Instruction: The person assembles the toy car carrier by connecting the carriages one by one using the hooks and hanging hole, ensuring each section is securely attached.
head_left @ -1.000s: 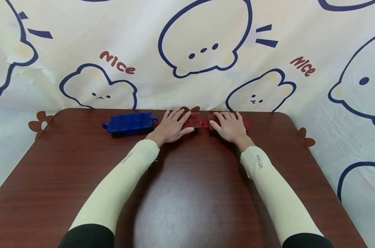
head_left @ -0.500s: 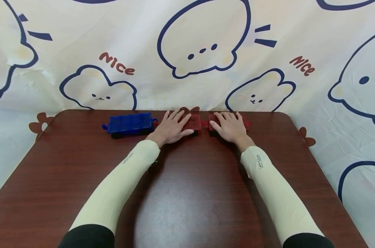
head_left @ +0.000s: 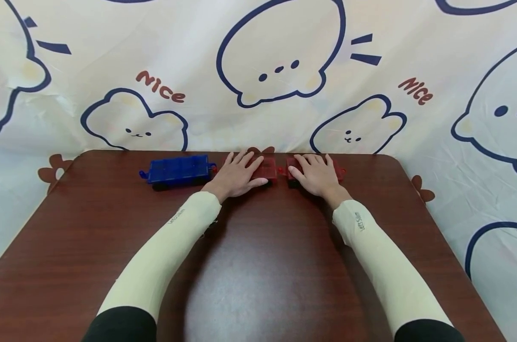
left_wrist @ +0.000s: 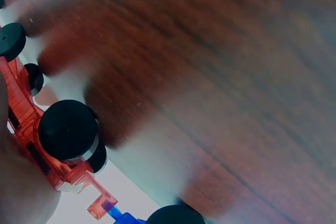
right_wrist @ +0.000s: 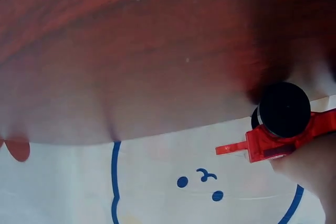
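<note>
A printed cloth (head_left: 250, 126) hangs behind the brown counter (head_left: 263, 270), near whose far edge a blue car (head_left: 179, 170), a middle red car (head_left: 267, 168) and an end red car (right_wrist: 260, 145) stand in a row. The left hand (head_left: 234, 178) rests spread on the middle red car, and the right hand (head_left: 318, 176), fingers slightly apart, rests on the end red car. Black wheels (left_wrist: 68, 129) show beneath, a red coupling (head_left: 281, 170) between those two.

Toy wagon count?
3, in a row: blue wagon at the left, one red wagon under the left hand, another red wagon under the right hand. Hands partly hide both reds.
</note>
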`<state>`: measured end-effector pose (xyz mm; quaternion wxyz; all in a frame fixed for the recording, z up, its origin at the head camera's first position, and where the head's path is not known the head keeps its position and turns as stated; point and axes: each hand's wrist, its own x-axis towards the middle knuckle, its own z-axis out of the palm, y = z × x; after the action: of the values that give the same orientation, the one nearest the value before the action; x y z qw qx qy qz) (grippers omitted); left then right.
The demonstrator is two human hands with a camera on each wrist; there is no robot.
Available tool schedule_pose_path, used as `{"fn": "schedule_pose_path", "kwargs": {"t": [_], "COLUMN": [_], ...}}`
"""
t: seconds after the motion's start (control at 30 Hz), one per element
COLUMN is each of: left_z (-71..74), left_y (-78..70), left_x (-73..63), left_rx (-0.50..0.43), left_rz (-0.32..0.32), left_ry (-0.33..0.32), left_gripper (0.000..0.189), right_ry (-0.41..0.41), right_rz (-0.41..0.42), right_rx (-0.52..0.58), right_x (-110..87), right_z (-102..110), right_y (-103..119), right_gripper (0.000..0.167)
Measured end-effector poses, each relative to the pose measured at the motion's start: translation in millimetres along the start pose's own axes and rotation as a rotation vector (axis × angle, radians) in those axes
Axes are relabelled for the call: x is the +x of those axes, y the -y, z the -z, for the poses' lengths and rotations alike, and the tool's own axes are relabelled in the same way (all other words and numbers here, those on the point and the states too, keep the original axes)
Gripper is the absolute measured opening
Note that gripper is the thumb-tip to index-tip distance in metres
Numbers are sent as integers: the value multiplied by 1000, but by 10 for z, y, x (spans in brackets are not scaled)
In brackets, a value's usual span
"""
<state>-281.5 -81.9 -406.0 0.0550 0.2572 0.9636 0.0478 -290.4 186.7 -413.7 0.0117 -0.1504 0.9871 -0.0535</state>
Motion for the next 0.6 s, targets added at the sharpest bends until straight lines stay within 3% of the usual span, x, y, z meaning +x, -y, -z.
{"fn": "schedule_pose_path", "kwargs": {"t": [0.3, 0.6], "left_z": [8, 64], "left_y": [40, 81], "left_x": [-40, -78], "left_rx": [27, 35], "left_rz": [-2, 4], "left_ry": [-38, -105], "left_gripper": [83, 80], "right_ry": [-40, -136], "right_rz": [32, 103], "right_rx": [-72, -33], "right_x": [19, 29], "right_z": [13, 106], "right_y": [39, 183], "right_gripper": [81, 75]}}
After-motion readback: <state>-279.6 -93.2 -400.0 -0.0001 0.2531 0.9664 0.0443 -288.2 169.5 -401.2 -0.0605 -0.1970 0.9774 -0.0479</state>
